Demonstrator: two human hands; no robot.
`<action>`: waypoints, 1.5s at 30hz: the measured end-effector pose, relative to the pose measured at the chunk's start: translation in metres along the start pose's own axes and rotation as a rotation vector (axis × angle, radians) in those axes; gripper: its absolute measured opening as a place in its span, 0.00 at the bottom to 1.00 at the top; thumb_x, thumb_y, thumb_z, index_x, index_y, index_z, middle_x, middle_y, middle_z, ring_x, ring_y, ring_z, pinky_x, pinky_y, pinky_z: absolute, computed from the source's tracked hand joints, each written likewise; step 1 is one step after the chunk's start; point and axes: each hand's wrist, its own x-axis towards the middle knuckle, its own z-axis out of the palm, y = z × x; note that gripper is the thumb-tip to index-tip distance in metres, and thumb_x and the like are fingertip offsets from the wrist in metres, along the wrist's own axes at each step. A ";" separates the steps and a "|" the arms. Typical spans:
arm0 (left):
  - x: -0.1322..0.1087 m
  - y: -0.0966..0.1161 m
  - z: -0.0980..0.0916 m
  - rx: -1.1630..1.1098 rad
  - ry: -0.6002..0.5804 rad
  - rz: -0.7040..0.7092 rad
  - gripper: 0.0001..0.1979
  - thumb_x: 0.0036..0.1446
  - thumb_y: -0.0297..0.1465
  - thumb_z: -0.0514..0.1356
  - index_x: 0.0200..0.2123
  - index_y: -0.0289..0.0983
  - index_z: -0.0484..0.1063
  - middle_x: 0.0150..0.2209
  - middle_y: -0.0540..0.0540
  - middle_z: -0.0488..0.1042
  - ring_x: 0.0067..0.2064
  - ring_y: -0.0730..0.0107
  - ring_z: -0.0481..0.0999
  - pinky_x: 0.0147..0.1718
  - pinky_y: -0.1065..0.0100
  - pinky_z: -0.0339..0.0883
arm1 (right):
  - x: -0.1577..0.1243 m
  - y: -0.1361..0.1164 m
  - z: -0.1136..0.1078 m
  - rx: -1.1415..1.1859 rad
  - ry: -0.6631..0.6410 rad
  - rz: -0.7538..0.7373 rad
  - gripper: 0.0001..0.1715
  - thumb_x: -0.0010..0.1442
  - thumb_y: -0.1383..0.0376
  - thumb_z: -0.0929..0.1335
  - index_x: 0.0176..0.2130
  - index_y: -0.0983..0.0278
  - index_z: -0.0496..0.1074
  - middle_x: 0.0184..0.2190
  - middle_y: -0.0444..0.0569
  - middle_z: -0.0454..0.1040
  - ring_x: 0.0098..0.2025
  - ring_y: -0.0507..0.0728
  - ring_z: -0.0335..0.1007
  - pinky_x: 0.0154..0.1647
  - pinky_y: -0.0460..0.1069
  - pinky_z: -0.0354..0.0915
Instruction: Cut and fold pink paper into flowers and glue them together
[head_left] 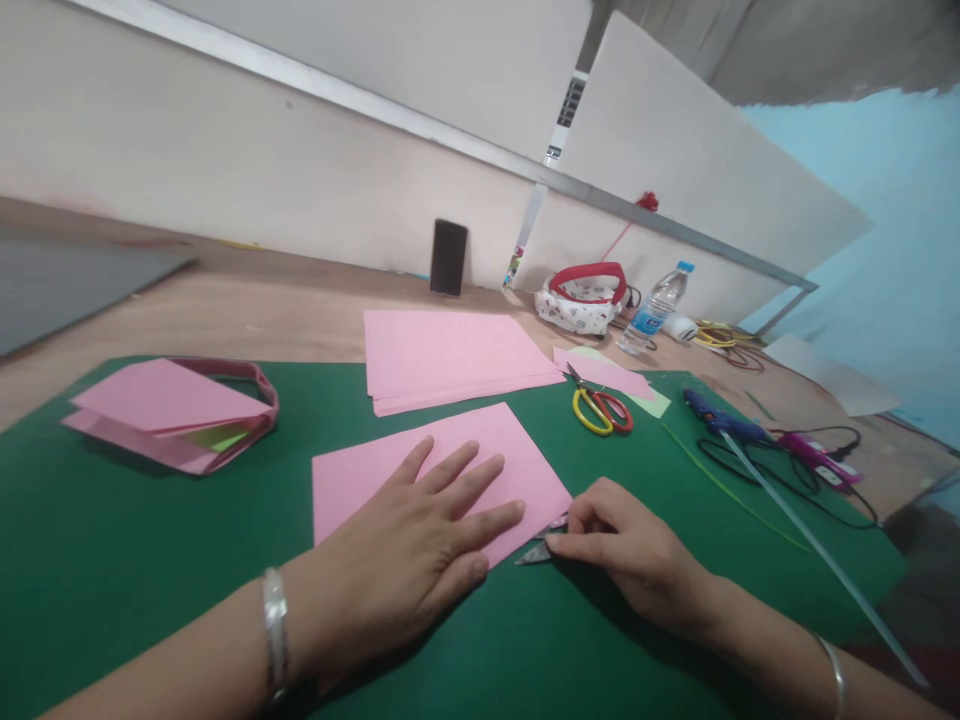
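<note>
No legible text, blue bottle label (648, 322) too small to read, dark-marked strip (571, 103) on board (675, 130) unreadable

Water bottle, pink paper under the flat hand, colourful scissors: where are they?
Water bottle (649, 317): head view, blue label.
Pink paper (356, 483) under left hand (424, 525): head view, left part.
Colourful scissors (589, 388): head view, where blades meet handles.

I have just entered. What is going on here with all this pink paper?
The person's left hand lies spread flat on a pink sheet on the green surface, while the right hand pinches a grey pointed piece beside the sheet's right corner; exactly what that piece is, I cannot tell. More pink sheets lie beyond, with scissors to their right, and a folded pink paper form rests at the left.
</note>
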 end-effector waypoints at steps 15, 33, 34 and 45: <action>0.002 0.003 -0.002 -0.024 -0.007 -0.009 0.22 0.64 0.42 0.43 0.61 0.55 0.54 0.66 0.47 0.48 0.65 0.46 0.44 0.57 0.35 0.39 | -0.003 -0.005 0.013 0.063 -0.043 -0.035 0.17 0.57 0.54 0.68 0.26 0.63 0.66 0.28 0.41 0.63 0.31 0.51 0.59 0.32 0.46 0.56; 0.001 0.003 -0.004 -0.014 -0.048 -0.014 0.22 0.64 0.43 0.42 0.61 0.55 0.53 0.66 0.46 0.47 0.66 0.46 0.43 0.57 0.35 0.38 | -0.011 -0.007 0.014 -0.006 -0.009 -0.027 0.17 0.58 0.54 0.67 0.26 0.64 0.66 0.28 0.42 0.63 0.32 0.52 0.59 0.32 0.47 0.56; 0.002 0.003 -0.003 -0.014 -0.043 -0.016 0.22 0.64 0.43 0.42 0.61 0.55 0.53 0.66 0.46 0.47 0.66 0.46 0.43 0.57 0.35 0.38 | -0.011 -0.007 0.014 -0.010 0.000 -0.021 0.17 0.58 0.54 0.67 0.27 0.64 0.66 0.28 0.42 0.64 0.32 0.52 0.60 0.33 0.47 0.56; 0.001 0.002 -0.003 -0.037 -0.018 0.005 0.23 0.64 0.43 0.40 0.61 0.53 0.52 0.67 0.48 0.47 0.66 0.51 0.43 0.59 0.39 0.36 | -0.006 -0.013 0.029 0.033 0.030 -0.061 0.17 0.57 0.54 0.68 0.26 0.64 0.65 0.27 0.41 0.64 0.31 0.52 0.60 0.32 0.47 0.56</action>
